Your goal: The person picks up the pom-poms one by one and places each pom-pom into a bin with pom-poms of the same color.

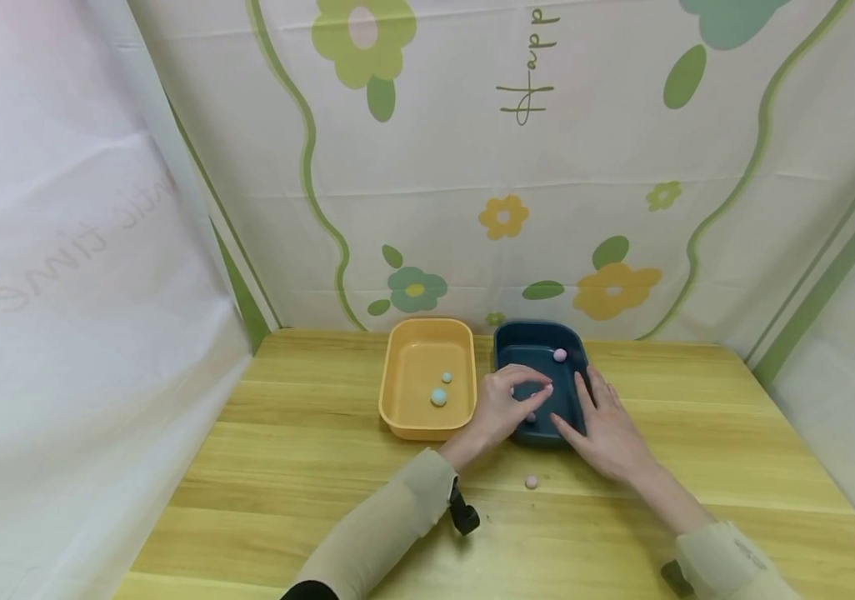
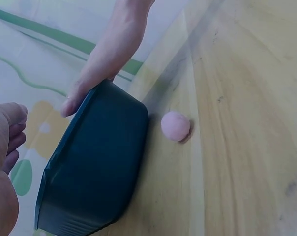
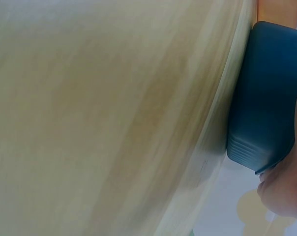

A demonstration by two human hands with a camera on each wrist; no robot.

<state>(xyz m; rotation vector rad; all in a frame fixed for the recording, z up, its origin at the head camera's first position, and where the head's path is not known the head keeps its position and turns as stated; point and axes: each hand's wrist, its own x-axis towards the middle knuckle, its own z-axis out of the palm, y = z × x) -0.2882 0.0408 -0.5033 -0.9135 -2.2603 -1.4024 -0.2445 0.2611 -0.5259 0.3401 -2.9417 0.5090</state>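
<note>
Over the dark blue plastic bin (image 1: 537, 332), my left hand (image 1: 501, 404) pinches a small pale ball (image 1: 548, 389) between thumb and fingertips. My right hand (image 1: 615, 433) holds the bin's right side, thumb and one finger over the rim and the others along the outside. Inside the bin, a lilac ball (image 1: 560, 355) lies near the far right corner, and a darker purple ball (image 1: 530, 417) lies near the front, partly behind my left hand. A pink ball (image 2: 175, 126) sits on the table in front of the bin.
Left of the blue bin stands a yellow bin (image 1: 427, 433) with two light blue balls (image 1: 438, 397) in it. Both stand on a wooden table (image 1: 307, 467) near its back edge. A flower-printed white cloth (image 1: 427, 167) hangs behind, with more cloth at both sides.
</note>
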